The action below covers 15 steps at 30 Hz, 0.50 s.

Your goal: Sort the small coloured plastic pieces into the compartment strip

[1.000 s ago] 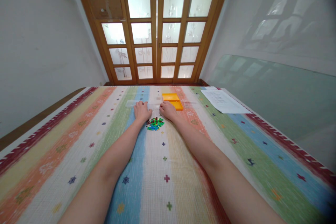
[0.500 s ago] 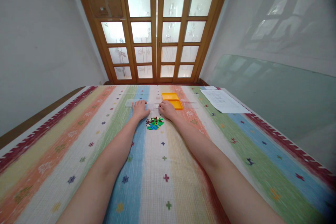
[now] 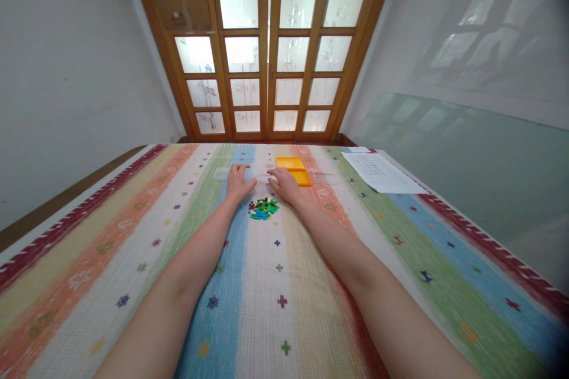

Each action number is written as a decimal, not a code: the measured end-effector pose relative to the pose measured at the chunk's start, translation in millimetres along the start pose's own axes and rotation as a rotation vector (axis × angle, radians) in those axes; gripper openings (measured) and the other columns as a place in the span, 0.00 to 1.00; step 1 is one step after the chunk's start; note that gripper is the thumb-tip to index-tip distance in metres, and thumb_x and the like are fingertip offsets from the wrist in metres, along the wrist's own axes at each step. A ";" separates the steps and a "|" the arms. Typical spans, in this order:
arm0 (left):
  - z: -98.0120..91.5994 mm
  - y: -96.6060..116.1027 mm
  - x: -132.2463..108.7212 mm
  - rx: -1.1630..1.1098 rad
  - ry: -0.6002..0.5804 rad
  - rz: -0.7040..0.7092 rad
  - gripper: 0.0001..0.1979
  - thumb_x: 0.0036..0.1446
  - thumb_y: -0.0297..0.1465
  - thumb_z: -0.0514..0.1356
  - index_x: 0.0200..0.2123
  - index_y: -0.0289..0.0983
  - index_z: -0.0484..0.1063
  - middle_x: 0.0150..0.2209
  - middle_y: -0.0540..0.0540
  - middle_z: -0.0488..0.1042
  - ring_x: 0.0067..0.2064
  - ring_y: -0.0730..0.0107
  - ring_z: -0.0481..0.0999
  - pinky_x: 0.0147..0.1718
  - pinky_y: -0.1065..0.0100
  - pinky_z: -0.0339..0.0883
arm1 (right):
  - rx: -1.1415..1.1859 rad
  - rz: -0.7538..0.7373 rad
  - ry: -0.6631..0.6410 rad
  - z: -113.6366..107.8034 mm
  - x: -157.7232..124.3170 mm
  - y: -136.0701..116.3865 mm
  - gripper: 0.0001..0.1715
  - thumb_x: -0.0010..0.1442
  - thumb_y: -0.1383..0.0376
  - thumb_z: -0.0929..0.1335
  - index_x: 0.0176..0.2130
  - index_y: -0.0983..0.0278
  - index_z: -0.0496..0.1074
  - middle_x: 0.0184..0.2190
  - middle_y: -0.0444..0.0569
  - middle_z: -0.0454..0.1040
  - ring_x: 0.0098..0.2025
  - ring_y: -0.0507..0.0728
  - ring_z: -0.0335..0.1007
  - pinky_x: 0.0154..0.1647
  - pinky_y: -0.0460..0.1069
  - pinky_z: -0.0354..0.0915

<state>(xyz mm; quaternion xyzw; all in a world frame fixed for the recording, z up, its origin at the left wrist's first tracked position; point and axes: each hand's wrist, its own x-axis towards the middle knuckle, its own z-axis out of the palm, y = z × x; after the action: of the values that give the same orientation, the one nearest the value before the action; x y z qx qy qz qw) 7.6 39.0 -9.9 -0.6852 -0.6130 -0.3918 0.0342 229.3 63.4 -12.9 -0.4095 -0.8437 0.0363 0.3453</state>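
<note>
A long clear plastic box (image 3: 221,174) lies across the striped cloth at the far end of my reach. My left hand (image 3: 239,182) rests on its middle with the fingers curled over it. My right hand (image 3: 285,185) holds the box's right end, fingers bent over the edge. Just in front of both hands lies a small pile of tiny coloured pieces (image 3: 263,209), green, blue, red and dark. An orange tray (image 3: 294,170) sits right behind my right hand.
A striped, patterned cloth (image 3: 275,284) covers the table. A printed sheet of paper (image 3: 379,172) lies at the far right. Another clear plastic piece (image 3: 323,176) lies right of the orange tray. Wooden glazed doors stand behind the table, and a glass pane leans at right.
Both hands have slid a little farther forward onto the clear box, and the fingers have closed over it. The pile of pieces has not moved.
</note>
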 end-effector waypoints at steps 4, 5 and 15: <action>-4.3 7.7 -2.0 -0.090 -0.014 0.077 0.23 0.59 0.35 0.66 0.57 0.41 0.70 0.56 0.40 0.70 0.60 0.53 0.70 0.62 0.54 0.64 | 0.020 -0.002 0.026 -4.6 -0.3 -8.0 0.23 0.73 0.61 0.66 0.64 0.61 0.69 0.58 0.56 0.74 0.61 0.61 0.66 0.64 0.56 0.61; -4.9 9.4 -2.2 -0.115 -0.007 0.095 0.25 0.60 0.36 0.66 0.59 0.41 0.69 0.56 0.40 0.70 0.60 0.53 0.70 0.62 0.54 0.65 | 0.018 -0.005 0.024 -4.7 -0.3 -8.7 0.23 0.73 0.60 0.66 0.64 0.60 0.70 0.58 0.56 0.74 0.60 0.61 0.66 0.64 0.55 0.61; -3.1 18.9 -4.7 -0.215 0.051 0.198 0.27 0.64 0.40 0.65 0.63 0.40 0.65 0.57 0.39 0.70 0.58 0.55 0.72 0.59 0.55 0.68 | 0.003 -0.051 0.029 -1.0 -0.7 -6.1 0.18 0.76 0.56 0.63 0.56 0.62 0.75 0.53 0.55 0.76 0.56 0.59 0.69 0.59 0.51 0.62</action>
<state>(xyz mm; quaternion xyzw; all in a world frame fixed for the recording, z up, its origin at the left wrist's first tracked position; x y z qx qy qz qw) 22.7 29.0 -2.3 -0.7317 -0.4960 -0.4672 0.0148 226.1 58.6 -10.4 -0.3878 -0.8487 0.0229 0.3589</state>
